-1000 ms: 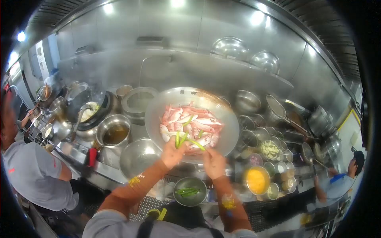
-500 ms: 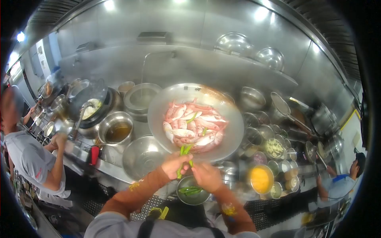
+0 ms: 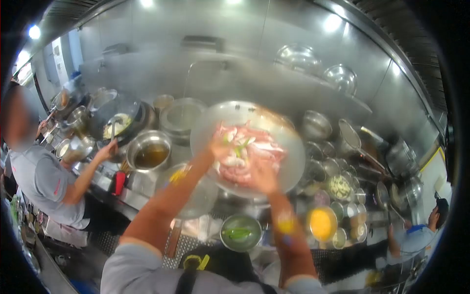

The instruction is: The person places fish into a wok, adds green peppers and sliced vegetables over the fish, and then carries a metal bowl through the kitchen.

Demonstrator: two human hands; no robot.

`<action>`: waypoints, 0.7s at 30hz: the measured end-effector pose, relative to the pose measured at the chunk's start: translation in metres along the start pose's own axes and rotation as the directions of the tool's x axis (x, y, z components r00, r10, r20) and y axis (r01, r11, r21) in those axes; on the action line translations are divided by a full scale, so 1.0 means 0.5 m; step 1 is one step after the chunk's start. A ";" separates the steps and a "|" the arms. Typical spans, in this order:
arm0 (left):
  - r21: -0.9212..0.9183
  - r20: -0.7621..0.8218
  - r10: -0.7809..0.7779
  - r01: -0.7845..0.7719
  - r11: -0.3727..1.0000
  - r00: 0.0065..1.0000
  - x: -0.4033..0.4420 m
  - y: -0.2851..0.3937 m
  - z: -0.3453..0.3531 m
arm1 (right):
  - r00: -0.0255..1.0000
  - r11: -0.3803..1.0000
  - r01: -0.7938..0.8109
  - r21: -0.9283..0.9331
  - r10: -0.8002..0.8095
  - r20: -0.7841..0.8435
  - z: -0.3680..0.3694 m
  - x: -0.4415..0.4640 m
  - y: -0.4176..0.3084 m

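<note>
A wide metal pan (image 3: 202, 128) holds a heap of pinkish-red whole fish (image 3: 267, 147). Pieces of green chili pepper (image 3: 240, 147) lie on top of them. Over the left side of the heap is my left hand (image 3: 220, 148), close to the green pieces; motion blur hides its fingers. My right hand (image 3: 264, 175) reaches over the front right of the fish, its fingers apparently stretched out, also blurred. Nearer my body, a small metal bowl (image 3: 248, 247) contains whole green chili peppers (image 3: 238, 232).
To the left stand a pot of brown liquid (image 3: 151, 158) and a wok (image 3: 134, 110) worked by a co-worker (image 3: 41, 176). On the right are a bowl of yellow liquid (image 3: 322, 223), several small containers and a strainer (image 3: 349, 133). Another person (image 3: 411, 240) stands far right.
Both hands have moved forward from the near rim to over the fish. The chili held between them has left that spot, and more green pieces show on the fish. The co-worker's hand has moved right.
</note>
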State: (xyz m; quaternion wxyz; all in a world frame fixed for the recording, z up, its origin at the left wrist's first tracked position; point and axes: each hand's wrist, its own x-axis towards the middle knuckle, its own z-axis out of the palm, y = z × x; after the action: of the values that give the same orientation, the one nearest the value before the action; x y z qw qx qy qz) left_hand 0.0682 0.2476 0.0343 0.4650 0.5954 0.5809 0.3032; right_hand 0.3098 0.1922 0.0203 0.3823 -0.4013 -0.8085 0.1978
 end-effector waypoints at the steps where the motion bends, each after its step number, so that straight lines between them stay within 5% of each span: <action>1: 0.186 -0.065 -0.039 0.050 0.981 0.997 0.019 -0.003 -0.022 | 0.999 0.996 -0.029 -0.090 0.026 -0.036 0.005 0.044 0.034; 2: 0.199 -0.160 -0.241 0.270 0.942 0.957 0.025 0.010 -0.037 | 0.996 0.982 -0.064 -0.176 0.053 -0.071 0.010 0.087 0.067; 4: -0.036 -0.150 -0.078 0.073 0.997 0.986 -0.020 -0.023 -0.024 | 0.992 0.982 0.058 -0.178 -0.076 -0.099 -0.018 0.066 0.050; 6: -0.311 -0.011 -0.012 0.008 0.950 1.000 -0.033 -0.022 -0.030 | 0.956 0.953 0.216 -0.211 -0.251 -0.153 -0.029 0.031 0.007; 8: -0.590 0.320 -0.040 0.232 0.773 0.947 -0.107 -0.043 0.009 | 0.942 0.931 0.306 -0.200 -0.326 -0.080 -0.013 -0.001 -0.054; 10: -0.612 0.414 -0.001 0.279 0.740 0.910 -0.154 -0.030 0.044 | 0.905 0.897 0.412 -0.159 -0.424 -0.045 -0.003 -0.008 -0.101; 13: -0.620 0.440 0.038 0.273 0.736 0.897 -0.189 -0.013 0.048 | 0.956 0.959 0.280 0.045 -0.283 0.081 0.015 -0.025 -0.084; 21: -0.486 0.368 0.032 0.163 0.858 0.929 -0.264 -0.003 0.070 | 0.957 0.960 0.272 -0.061 -0.264 0.117 -0.001 -0.103 -0.101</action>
State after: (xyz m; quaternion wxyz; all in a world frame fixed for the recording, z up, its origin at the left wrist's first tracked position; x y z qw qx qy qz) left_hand 0.0805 0.1122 0.0433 0.7148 0.4767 0.4041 0.3140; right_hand 0.3049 0.1209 0.0286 0.3457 -0.2909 -0.8819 0.1344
